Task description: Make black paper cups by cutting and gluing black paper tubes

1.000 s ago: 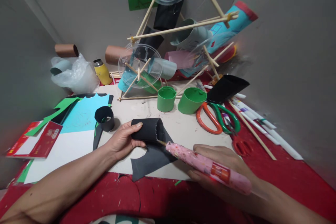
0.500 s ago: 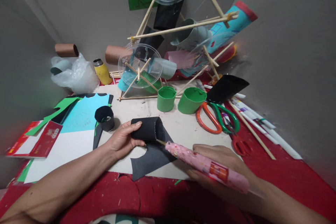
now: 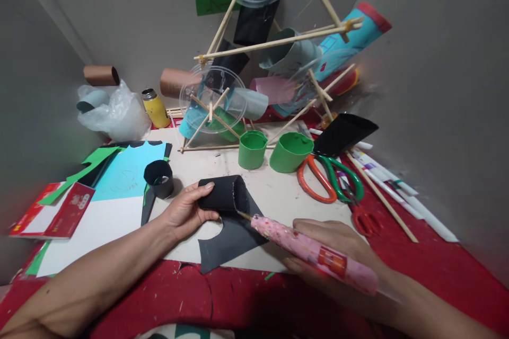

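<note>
My left hand [image 3: 186, 208] grips a black paper tube [image 3: 218, 194] at its left end, thumb on top and fingers beneath. The tube lies on its side with its open end to the right. In my right hand [image 3: 334, 243] is a pink glue gun [image 3: 306, 243], its thin metal nozzle at the lower rim of that open end. Below the tube lies a cut sheet of black paper [image 3: 230, 243]. A short black paper cup [image 3: 159, 180] stands left of the tube, and two green paper cups [image 3: 253, 153] [image 3: 292, 154] stand behind it.
A frame of wooden sticks [image 3: 274, 45] with clear plastic lids and paper tubes rises behind. Orange-and-green-handled scissors [image 3: 318, 180] and red scissors [image 3: 366, 221] lie right. A yellow bottle [image 3: 155, 108], plastic bag [image 3: 119, 114] and blue paper [image 3: 123, 172] are at left.
Almost nothing differs. The black tube has shifted or tilted very slightly at its open end, and the glue gun's nozzle stays at its lower rim.
</note>
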Demonstrator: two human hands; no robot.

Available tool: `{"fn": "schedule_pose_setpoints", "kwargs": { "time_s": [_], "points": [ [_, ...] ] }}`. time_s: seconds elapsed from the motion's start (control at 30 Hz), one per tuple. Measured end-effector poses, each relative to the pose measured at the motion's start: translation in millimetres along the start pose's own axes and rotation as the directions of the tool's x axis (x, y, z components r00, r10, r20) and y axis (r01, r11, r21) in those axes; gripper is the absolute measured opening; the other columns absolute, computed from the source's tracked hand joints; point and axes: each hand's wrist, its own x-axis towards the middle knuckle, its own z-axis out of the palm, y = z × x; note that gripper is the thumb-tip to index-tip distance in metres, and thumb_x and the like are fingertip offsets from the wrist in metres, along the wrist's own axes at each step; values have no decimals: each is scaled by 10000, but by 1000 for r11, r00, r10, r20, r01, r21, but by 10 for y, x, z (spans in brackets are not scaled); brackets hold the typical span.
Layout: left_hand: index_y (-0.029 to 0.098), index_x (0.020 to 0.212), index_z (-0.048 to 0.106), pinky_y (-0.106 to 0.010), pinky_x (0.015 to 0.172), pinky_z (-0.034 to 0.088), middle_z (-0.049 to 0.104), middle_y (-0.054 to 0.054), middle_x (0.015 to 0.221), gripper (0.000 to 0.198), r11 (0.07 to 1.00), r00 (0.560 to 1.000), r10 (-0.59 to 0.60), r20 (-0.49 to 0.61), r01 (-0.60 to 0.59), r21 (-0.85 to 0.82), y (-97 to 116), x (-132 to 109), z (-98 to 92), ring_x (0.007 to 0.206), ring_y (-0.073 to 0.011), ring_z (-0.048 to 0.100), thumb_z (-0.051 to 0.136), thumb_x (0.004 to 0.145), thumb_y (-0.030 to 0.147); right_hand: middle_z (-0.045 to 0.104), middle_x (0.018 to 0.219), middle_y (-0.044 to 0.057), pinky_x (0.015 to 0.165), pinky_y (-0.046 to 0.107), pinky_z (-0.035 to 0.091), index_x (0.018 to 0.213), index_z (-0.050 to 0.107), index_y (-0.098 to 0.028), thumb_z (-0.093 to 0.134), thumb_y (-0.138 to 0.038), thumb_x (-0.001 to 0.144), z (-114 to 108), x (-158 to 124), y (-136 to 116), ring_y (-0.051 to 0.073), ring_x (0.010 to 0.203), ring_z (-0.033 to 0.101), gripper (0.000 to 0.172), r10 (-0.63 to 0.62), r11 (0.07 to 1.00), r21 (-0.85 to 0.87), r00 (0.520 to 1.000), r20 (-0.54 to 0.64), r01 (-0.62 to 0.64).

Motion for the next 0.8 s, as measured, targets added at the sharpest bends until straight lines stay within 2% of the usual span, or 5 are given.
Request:
{"fn": "schedule_pose_setpoints", "kwargs": {
  "time_s": [0.6,0.8],
  "points": [
    [110,897,641,-205,471,588,692,-52,764,180,999,1000,-6,-19,5,-50,17,9,-12,579,-138,676,772,781,155,504,576,-36,453,268,337,700,469,-230,545,-331,970,48,-56,76,121,453,480,299,-35,999,-26,999,-40,34],
    [102,931,647,-219,602,624,694,-56,780,170,998,1000,1,-29,-3,-67,15,20,-35,615,-127,685,750,802,142,497,571,-43,448,257,311,693,478,-216,546,-304,972,84,-92,116,101,437,468,300,-44,993,-112,998,-51,38]
  ]
}}
